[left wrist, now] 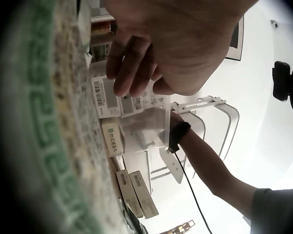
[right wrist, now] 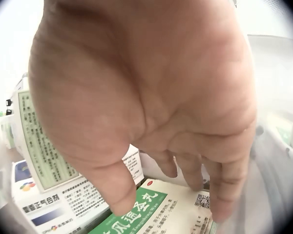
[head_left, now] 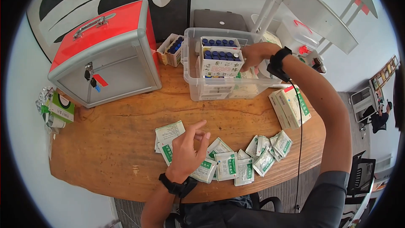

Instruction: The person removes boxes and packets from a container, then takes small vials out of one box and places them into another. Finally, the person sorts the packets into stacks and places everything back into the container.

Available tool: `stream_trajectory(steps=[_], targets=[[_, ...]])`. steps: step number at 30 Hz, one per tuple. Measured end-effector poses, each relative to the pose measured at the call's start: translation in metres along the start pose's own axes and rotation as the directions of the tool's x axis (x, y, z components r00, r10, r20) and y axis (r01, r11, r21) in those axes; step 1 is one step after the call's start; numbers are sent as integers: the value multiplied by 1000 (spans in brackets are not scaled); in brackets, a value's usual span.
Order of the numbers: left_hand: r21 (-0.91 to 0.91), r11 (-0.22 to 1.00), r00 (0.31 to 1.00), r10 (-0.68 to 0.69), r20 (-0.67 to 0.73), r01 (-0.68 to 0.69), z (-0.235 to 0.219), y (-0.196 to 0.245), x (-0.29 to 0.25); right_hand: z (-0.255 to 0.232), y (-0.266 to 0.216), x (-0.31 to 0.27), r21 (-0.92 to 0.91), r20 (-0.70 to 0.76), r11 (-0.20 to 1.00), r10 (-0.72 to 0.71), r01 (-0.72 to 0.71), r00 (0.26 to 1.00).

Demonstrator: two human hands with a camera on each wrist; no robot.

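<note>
Reached the right hand [head_left: 259, 55] down into a clear, thin-walled plastic bin [head_left: 190, 69], with thumb and fingers spread apart over a flat, oblong carton [right wrist: 171, 209] of smooth pale card banded in green. Could not tell touch from near-touch at the tips. Saw that carton lying low inside the bin, beside a white printed box [right wrist: 53, 209] and under the palm in the right wrist view. Held the left hand [head_left: 187, 150] over a spread of thin, flat sachets [head_left: 226, 166], with index finger extended, thumb apart from it and the remaining fingers loosely bent. Saw the sachets strewn in an overlapping band, with crimped edges and green print, along the near side of a brown, grained wooden table [head_left: 126, 152]. Noted in the bin open-topped cardboard boxes [head_left: 222, 67] of bottles with round, dark blue caps [head_left: 221, 55] in close rows. Noted also two sharp-cornered cartons [head_left: 291, 107] side by side on the wood, right of the bin, and, at far left, a boxy red-and-silver case [head_left: 101, 50] with an arched metal handle [head_left: 95, 26].
</note>
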State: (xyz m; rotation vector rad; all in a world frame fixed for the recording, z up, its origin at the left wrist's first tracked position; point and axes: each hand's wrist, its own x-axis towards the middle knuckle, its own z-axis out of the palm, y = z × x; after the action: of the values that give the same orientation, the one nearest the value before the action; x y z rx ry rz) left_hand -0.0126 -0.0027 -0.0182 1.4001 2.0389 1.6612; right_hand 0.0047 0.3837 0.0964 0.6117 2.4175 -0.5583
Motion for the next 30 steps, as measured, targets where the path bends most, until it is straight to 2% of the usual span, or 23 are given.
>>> stream_trajectory(steps=[3, 4, 6, 7, 9, 10, 12, 13, 15, 16, 18, 19, 21, 22, 24, 25, 27, 28, 30], targets=[[-5, 1000, 1000, -6, 11, 6, 0, 0, 1, 6, 14, 29, -45, 52, 998, 52, -50, 997], [-4, 1000, 1000, -6, 16, 7, 1, 0, 1, 6, 4, 24, -40, 53, 998, 53, -51, 997], [-3, 1000, 1000, 5, 7, -5, 0, -2, 1, 4, -29, 6, -137, -9, 949, 285, -283, 959], [0, 1000, 1000, 2, 8, -2, 0, -2, 0, 5, -30, 5, -135, -5, 951, 281, -279, 960], [-23, 998, 999, -54, 0, 54, 0, -1, 0, 7, -27, 2, -202, -112, 971, 107, -128, 988], [-23, 998, 998, -55, 0, 55, -1, -1, 0, 9, -23, 3, -201, -112, 971, 107, -128, 988], [-30, 997, 997, -72, 8, 72, -1, 0, 0, 12, -10, 8, -361, -288, 933, -110, -1, 951], [-30, 997, 997, -71, 8, 71, -1, 1, 0, 12, -3, 9, -360, -288, 933, -110, -1, 951], [-32, 997, 998, -65, 15, 66, 0, 1, -1, 13, 8, 8, -395, -419, 893, -385, 217, 822], [-31, 998, 998, -61, 17, 61, 0, 2, 0, 10, 5, -1, -394, -424, 894, -383, 214, 821], [-1, 1000, 1000, -14, 12, 14, 0, 2, 0, 4, -4, -26, -380, -439, 923, -231, 54, 868], [-1, 1000, 1000, -9, 13, 9, 0, 3, 1, 5, 0, -31, -379, -444, 924, -229, 50, 866], [35, 999, 1000, 17, -4, -17, -1, 6, 1, 7, 7, -46, -353, -393, 914, -339, 200, 855], [34, 999, 1000, 26, -3, -25, 0, 6, 0, 9, 8, -54, -355, -400, 914, -337, 195, 852], [-45, 998, 999, -35, 5, 35, 2, 2, -2, 17, 8, -69, -365, -489, 898, -411, 247, 770], [-42, 999, 1000, -26, 5, 26, 3, 1, -2, 18, 4, -80, -366, -497, 898, -412, 245, 764], [-65, 996, 998, -61, 6, 61, 3, 1, -3, 17, -4, -105, -297, -644, 936, -343, 189, 684], [-62, 997, 999, -52, 6, 53, 3, 0, -3, 17, -6, -119, -298, -650, 936, -343, 188, 678], [-72, 996, 999, -44, -11, 43, 4, -1, -3, 18, -4, -148, -272, -813, 940, -339, 206, 473]])
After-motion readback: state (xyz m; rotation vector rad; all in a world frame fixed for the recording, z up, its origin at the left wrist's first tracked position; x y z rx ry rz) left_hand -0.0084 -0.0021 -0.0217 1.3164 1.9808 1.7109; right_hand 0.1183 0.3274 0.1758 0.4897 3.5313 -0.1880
